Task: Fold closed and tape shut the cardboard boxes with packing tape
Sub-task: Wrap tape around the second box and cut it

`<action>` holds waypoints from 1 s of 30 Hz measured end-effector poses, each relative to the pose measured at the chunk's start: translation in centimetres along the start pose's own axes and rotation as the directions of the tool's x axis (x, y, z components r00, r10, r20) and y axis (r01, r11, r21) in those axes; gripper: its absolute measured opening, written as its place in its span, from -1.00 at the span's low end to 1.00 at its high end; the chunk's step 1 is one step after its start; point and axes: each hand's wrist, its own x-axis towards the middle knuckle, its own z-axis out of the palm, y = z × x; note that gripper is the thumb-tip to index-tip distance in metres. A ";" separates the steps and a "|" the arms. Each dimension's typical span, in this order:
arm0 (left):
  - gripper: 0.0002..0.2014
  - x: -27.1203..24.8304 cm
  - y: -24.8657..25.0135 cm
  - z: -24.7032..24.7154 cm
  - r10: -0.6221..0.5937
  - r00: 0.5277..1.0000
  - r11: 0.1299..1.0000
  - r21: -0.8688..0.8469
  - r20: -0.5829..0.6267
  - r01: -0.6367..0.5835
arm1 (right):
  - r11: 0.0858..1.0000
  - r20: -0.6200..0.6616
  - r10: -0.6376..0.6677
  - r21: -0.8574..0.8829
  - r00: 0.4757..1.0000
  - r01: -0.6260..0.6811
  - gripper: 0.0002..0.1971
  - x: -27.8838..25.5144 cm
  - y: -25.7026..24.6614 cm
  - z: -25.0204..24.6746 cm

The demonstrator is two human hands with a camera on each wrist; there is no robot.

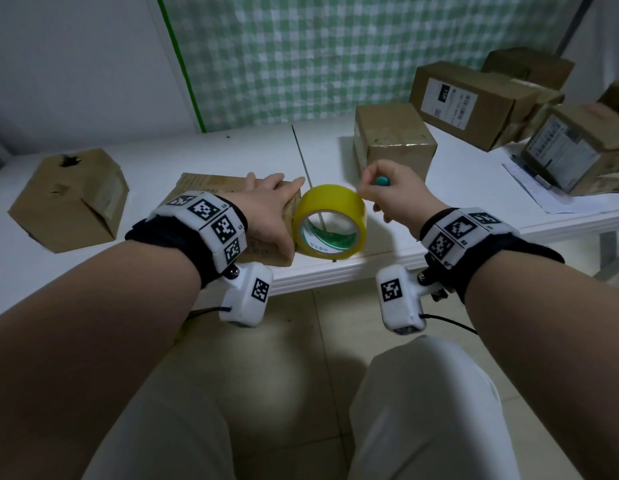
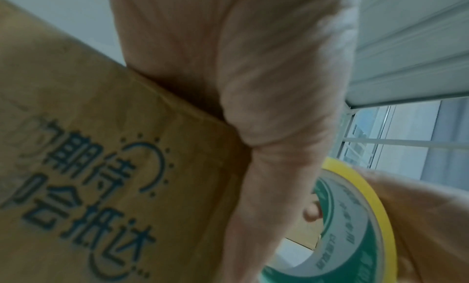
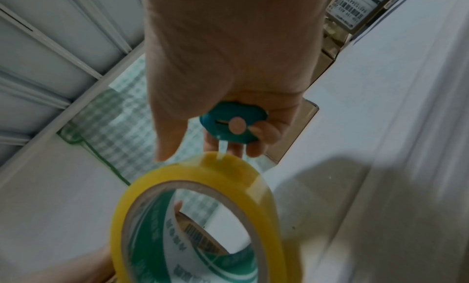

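The cardboard box [image 1: 211, 188] being worked on lies at the near edge of the white worktop [image 1: 232, 150], low and brown, with dark blue printed characters and a dotted arc on the face seen by the left wrist camera. The left hand [image 1: 266, 206] rests flat over its right end, fingers [image 1: 294, 185] straight and pressed along the top, thumb down the near side. Most of the box top is covered by that hand and wrist, so whether its flaps are closed or taped cannot be told.

Just to the right, touching the box end, the tape roll [image 1: 330, 221] stands on edge: glossy yellow outside, a white core with green print inside. The right hand [image 1: 394, 192] is above and behind it, its fingers [image 3: 264, 134] curled round a small teal cutter [image 1: 382, 182]. In the right wrist view a narrow pale strip runs from the cutter's slot down to the roll's rim; whether that is a blade or tape is too blurred to say.

Farther back stands a closed brown box [image 1: 394, 140], and at the right a cluster of labelled boxes [image 1: 474, 102], partly cut off by the frame edge. A dented box [image 1: 72, 199] with a dark torn patch sits at the left.
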 end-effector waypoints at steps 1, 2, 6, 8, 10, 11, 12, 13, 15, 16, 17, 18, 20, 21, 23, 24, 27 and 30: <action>0.23 0.2 0.0 0.1 0.008 1.000 1.000 0.023 -0.012 -0.008 | 1.000 0.055 0.028 -0.007 0.998 -0.028 -0.91 -0.2 0.0 0.1; 0.24 0.3 -0.1 0.2 0.021 1.000 0.999 0.039 -0.023 -0.020 | 0.997 0.111 0.072 -0.035 0.991 -0.069 -0.78 -0.3 0.0 0.1; 0.19 0.5 -0.1 -0.3 0.075 0.996 0.994 0.085 -0.044 -0.071 | 0.975 0.358 0.213 -0.130 0.909 -0.178 -0.48 -0.6 0.8 -0.3; 0.13 0.5 -0.1 -0.6 0.098 0.993 0.990 0.103 -0.065 -0.091 | 0.971 0.437 0.216 -0.187 0.873 -0.147 -0.34 -0.9 1.3 -0.5; 0.07 0.5 -0.2 -0.8 0.111 0.990 0.991 0.078 -0.089 -0.104 | 0.977 0.364 0.131 -0.207 0.922 -0.057 -0.40 -1.2 1.4 -0.1; 0.05 0.4 -0.3 -0.9 0.119 0.987 0.992 0.059 -0.105 -0.113 | 0.978 0.288 0.071 -0.207 0.955 -0.010 -0.46 -1.3 1.4 0.1; 0.02 0.3 -0.4 -1.0 0.123 0.985 0.992 0.033 -0.125 -0.120 | 0.980 0.223 0.027 -0.198 0.974 0.018 -0.52 -1.3 1.2 0.3; 0.00 0.0 -0.4 -1.3 0.136 0.979 0.991 0.005 -0.150 -0.136 | 0.984 0.170 -0.003 -0.176 0.985 0.033 -0.54 -1.3 0.8 0.4; 0.00 -0.5 -0.8 -2.2 0.167 0.960 0.980 -0.074 -0.223 -0.187 | 0.994 0.060 -0.052 -0.097 0.997 0.057 -0.51 -1.1 -0.5 0.4; -0.01 -1.0 -1.0 -2.9 0.170 0.950 0.965 -0.149 -0.260 -0.214 | 0.994 -0.007 -0.090 -0.059 0.996 0.089 -0.47 -1.1 -1.6 0.3; -0.04 -1.5 -1.1 -3.6 0.165 0.941 0.937 -0.252 -0.296 -0.244 | 0.991 -0.082 -0.136 -0.024 0.987 0.135 -0.45 -0.9 -2.9 0.2; -0.06 -2.1 -1.2 -4.4 0.153 0.934 0.890 -0.365 -0.323 -0.272 | 0.982 -0.147 -0.186 0.011 0.971 0.190 -0.45 -1.0 -4.5 0.2; -0.08 -3.5 -1.3 -5.5 0.113 0.930 0.762 -0.570 -0.350 -0.307 | 0.961 -0.224 -0.248 0.067 0.942 0.269 -0.49 -0.9 -7.7 0.0; -0.10 -4.0 -1.4 -5.7 0.098 0.930 0.683 -0.656 -0.353 -0.321 | 0.955 -0.230 -0.264 0.078 0.937 0.288 -0.55 -0.9 -9.1 -0.1; -0.19 -5.0 -1.7 -5.6 0.075 0.935 0.517 -0.789 -0.346 -0.333 | 0.958 -0.174 -0.272 0.042 0.946 0.283 -0.68 -1.0 -11.3 0.1; -0.21 -5.3 -2.1 -5.3 0.074 0.937 0.449 -0.828 -0.340 -0.336 | 0.964 -0.124 -0.260 0.026 0.957 0.265 -0.73 -1.2 -12.0 0.4; -0.17 -5.7 -3.9 -4.4 0.085 0.939 0.333 -0.879 -0.332 -0.341 | 0.975 0.032 -0.214 0.072 0.976 0.211 -0.72 -1.5 -13.1 2.1; -0.40 -6.5 -5.5 -4.0 0.055 0.939 0.257 -0.904 -0.339 -0.341 | 0.956 0.138 -0.240 0.205 0.961 0.209 -0.72 -1.7 -13.7 3.8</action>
